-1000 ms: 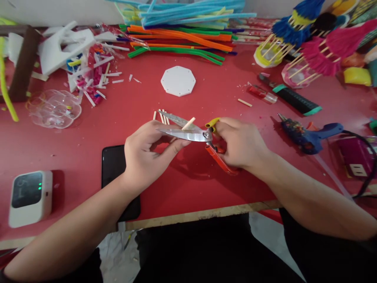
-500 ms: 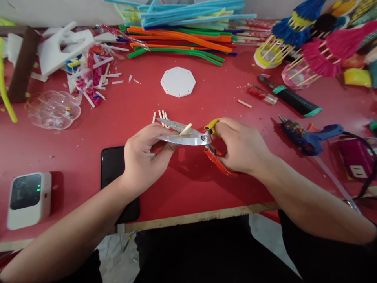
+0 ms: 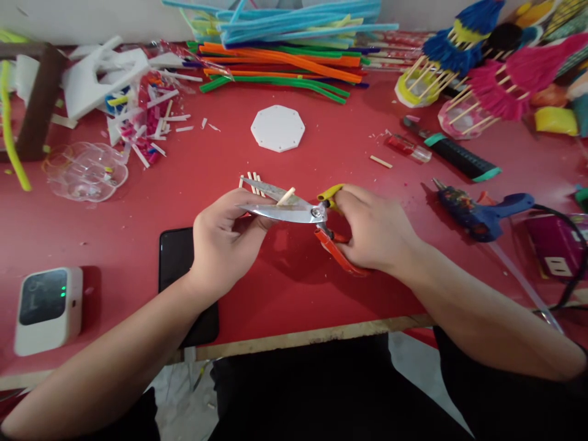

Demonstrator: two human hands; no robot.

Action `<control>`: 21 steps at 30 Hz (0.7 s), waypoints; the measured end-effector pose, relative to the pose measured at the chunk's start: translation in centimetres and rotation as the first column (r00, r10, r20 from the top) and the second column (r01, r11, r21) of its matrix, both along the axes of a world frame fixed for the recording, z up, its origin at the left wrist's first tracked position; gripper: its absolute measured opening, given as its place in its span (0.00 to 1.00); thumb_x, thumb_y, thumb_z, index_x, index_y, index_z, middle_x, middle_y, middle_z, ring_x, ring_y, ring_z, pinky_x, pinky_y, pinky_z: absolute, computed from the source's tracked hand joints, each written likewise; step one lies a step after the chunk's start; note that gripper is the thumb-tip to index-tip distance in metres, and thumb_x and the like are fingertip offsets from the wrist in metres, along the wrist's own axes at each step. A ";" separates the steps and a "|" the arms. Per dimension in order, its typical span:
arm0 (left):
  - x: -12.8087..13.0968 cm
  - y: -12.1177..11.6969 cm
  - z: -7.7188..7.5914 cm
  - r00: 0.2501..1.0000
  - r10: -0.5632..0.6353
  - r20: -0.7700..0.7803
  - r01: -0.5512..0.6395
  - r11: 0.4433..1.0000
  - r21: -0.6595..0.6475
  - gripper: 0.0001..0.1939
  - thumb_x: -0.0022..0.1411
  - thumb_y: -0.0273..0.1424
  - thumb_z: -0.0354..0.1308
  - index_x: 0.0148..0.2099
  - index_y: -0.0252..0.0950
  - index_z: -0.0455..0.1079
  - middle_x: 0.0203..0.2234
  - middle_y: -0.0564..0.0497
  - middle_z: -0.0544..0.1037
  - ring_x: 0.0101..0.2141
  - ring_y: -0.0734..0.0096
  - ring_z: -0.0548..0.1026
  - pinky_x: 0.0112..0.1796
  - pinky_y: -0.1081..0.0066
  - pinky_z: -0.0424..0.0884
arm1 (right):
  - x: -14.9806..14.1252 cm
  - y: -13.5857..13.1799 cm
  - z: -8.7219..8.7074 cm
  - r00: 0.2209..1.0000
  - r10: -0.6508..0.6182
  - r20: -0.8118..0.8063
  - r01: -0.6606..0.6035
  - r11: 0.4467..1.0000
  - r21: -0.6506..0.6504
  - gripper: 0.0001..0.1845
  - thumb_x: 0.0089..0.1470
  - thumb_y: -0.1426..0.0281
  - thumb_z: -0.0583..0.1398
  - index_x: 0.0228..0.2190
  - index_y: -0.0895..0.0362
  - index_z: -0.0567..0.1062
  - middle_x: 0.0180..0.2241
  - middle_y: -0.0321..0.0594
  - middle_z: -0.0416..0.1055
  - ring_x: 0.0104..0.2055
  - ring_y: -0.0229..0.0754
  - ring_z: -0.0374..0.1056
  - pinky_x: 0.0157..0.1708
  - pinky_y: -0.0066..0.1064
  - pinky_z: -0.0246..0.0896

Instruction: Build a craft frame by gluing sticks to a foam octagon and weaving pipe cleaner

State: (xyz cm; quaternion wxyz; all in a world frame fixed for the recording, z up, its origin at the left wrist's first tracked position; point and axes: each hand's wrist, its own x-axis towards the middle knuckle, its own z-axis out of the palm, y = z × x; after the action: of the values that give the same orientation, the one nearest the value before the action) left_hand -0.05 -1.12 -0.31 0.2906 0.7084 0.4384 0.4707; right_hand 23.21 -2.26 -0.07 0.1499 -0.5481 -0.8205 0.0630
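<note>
My right hand [image 3: 374, 226] is closed round the handles of a pair of scissors [image 3: 294, 213], one grip yellow and the other red. Their blades stand apart and point left. Between the blades lies a short wooden stick [image 3: 286, 196], its tip poking up past the lower blade. My left hand [image 3: 225, 242] pinches the stick from the left; its other end is hidden by the blade and fingers. Just beyond the blade tips, several cut wooden pieces [image 3: 255, 184] lie on the red table. Farther back rests a white octagonal plate [image 3: 278, 127] with small holes near its edge.
A black phone [image 3: 177, 257] lies under my left forearm, beside a white device [image 3: 48, 312]. At right are a blue glue gun [image 3: 482, 211], a utility knife [image 3: 462, 156] and one loose stick piece [image 3: 381, 162]. Pipe cleaners [image 3: 285, 58] lie at the back, scraps [image 3: 147, 116] at left.
The scissors and the stick have shifted slightly left and up, staying together. Both hands keep nearly the same hold. The blades remain apart around the stick.
</note>
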 end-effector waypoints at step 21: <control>-0.2 0.0 -0.3 1.000 0.025 0.006 -0.025 1.000 0.010 0.04 0.67 0.31 0.62 0.38 0.47 0.76 0.34 0.54 0.82 0.36 0.67 0.81 0.36 0.62 0.80 | -0.6 -0.7 0.9 0.997 -0.038 0.064 0.036 0.999 0.026 0.39 0.56 0.37 0.52 0.40 0.60 0.75 0.39 0.52 0.75 0.38 0.52 0.74 0.28 0.34 0.56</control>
State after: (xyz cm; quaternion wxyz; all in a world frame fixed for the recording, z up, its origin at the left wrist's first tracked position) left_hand -0.29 -1.16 -0.59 0.2825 0.7029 0.4441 0.4784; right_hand 22.57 -2.95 0.83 0.1312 -0.5630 -0.8153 0.0322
